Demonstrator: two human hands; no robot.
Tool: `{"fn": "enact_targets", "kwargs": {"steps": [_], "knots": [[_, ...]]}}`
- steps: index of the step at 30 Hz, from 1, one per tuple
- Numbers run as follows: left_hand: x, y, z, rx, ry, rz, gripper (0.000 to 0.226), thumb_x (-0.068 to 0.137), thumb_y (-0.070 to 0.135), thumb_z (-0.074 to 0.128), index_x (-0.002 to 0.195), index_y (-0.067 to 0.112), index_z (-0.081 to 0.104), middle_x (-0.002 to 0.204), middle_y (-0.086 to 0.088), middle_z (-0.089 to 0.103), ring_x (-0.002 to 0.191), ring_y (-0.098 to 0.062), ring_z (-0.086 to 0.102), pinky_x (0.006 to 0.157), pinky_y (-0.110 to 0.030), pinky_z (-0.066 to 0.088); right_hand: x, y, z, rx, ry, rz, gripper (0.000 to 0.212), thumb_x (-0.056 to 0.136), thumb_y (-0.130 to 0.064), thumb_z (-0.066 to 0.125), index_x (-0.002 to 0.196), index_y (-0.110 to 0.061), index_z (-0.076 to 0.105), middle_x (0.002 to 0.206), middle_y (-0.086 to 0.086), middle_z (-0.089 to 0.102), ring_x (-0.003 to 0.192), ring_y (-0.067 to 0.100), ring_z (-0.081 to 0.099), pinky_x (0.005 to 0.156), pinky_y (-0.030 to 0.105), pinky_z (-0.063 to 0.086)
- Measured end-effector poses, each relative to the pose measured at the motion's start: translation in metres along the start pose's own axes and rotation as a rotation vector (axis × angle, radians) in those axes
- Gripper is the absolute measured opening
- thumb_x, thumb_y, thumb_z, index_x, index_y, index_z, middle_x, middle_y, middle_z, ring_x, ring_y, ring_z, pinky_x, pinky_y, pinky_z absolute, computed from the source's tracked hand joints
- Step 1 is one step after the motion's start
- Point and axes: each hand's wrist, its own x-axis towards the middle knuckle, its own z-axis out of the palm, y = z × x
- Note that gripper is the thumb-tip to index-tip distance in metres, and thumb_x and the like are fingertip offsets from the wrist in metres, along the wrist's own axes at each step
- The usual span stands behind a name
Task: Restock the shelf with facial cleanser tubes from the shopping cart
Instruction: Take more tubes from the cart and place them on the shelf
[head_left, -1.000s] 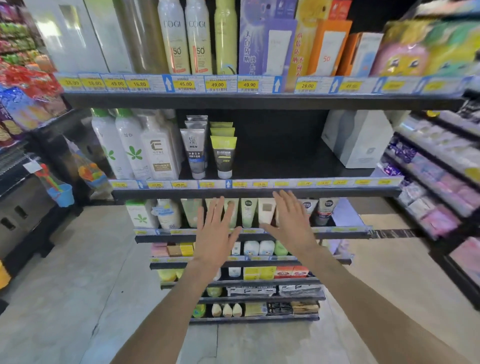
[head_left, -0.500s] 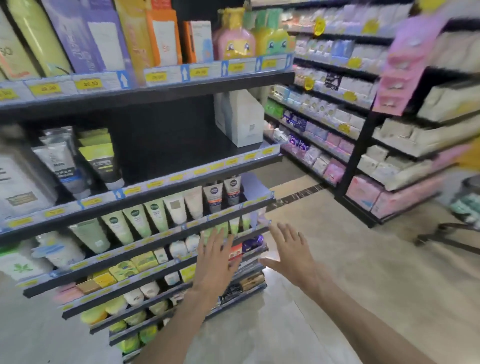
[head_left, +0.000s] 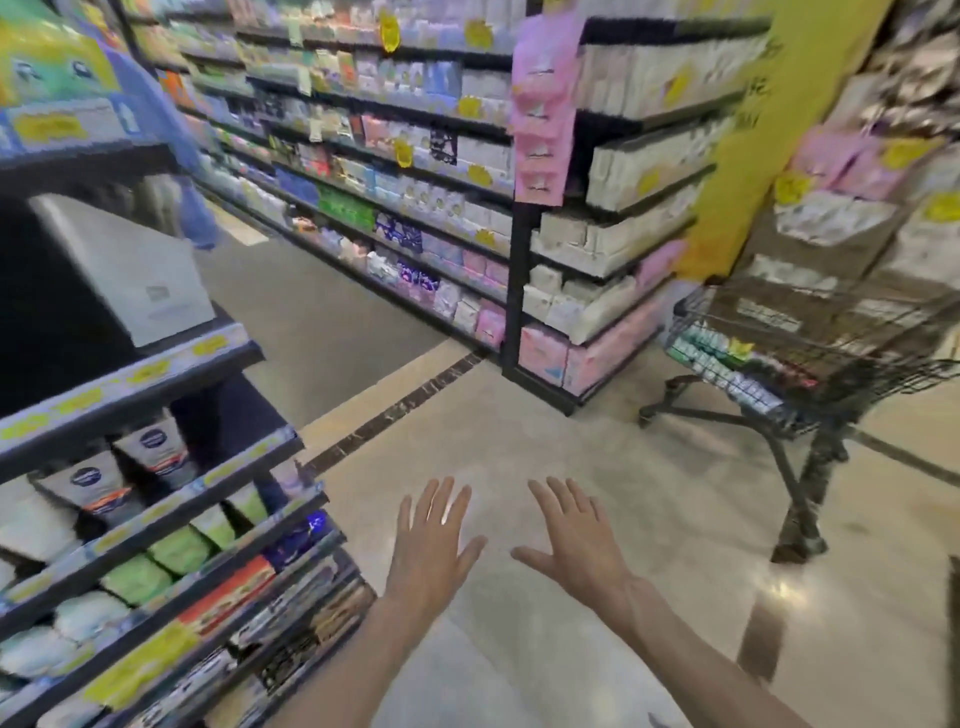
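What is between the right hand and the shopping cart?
In the head view, only bare floor lies between the open right hand and the shopping cart.

A white box (head_left: 130, 270) sits near the right end of a dark upper shelf board; pink packs (head_left: 543, 104) hang from the far rack's corner, beside a yellow banner (head_left: 753, 135)

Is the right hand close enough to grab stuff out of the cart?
Probably not yet. The right hand is open over bare floor, and the cart stands well off to its right. Nothing blocks the way, so a step closer should do it.
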Motion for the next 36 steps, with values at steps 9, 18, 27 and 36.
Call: {"fn": "enact_targets", "kwargs": {"steps": [9,18,27,36], "knots": [[0.137,0.149,0.036,-0.043,-0.072,0.229,0.065,0.101,0.061,0.029,0.149,0.023,0.049,0.157,-0.004,0.047,0.146,-0.025,0.042,0.118,-0.048,0.021,0.013,0.179,-0.024,0.060,0.044,0.256,0.097,0.084,-0.081,0.042,0.160,-0.026,0.021,0.163,0.005,0.030,0.149,0.028,0.030,0.120,0.045,0.026],[0.310,0.257,0.085,-0.080,-0.118,0.442,0.067,0.100,0.062,0.027,0.148,0.022,0.051,0.154,-0.005,0.049,0.144,-0.027,0.045,0.116,-0.055,0.038,0.080,0.327,-0.040,0.082,0.049,0.514,0.094,0.089,-0.077,0.048,0.162,-0.029,0.012,0.167,0.003,0.021,0.153,0.025,0.021,0.123,0.045,0.021],[0.495,0.354,0.106,-0.101,-0.165,0.620,0.064,0.100,0.061,0.032,0.147,0.023,0.051,0.150,-0.004,0.053,0.140,-0.026,0.050,0.112,-0.053,0.043,0.183,0.444,-0.085,0.106,0.102,0.702,0.093,0.090,-0.073,0.052,0.162,-0.025,0.017,0.165,0.004,0.027,0.151,0.026,0.027,0.121,0.043,0.024],[0.633,0.444,0.135,-0.123,-0.195,0.706,0.067,0.102,0.063,0.028,0.153,0.023,0.041,0.158,-0.003,0.043,0.149,-0.024,0.035,0.120,-0.052,0.031,0.266,0.568,-0.097,0.169,0.135,0.803,0.092,0.091,-0.074,0.049,0.162,-0.025,0.016,0.165,0.002,0.026,0.153,0.023,0.024,0.123,0.043,0.025]]}}
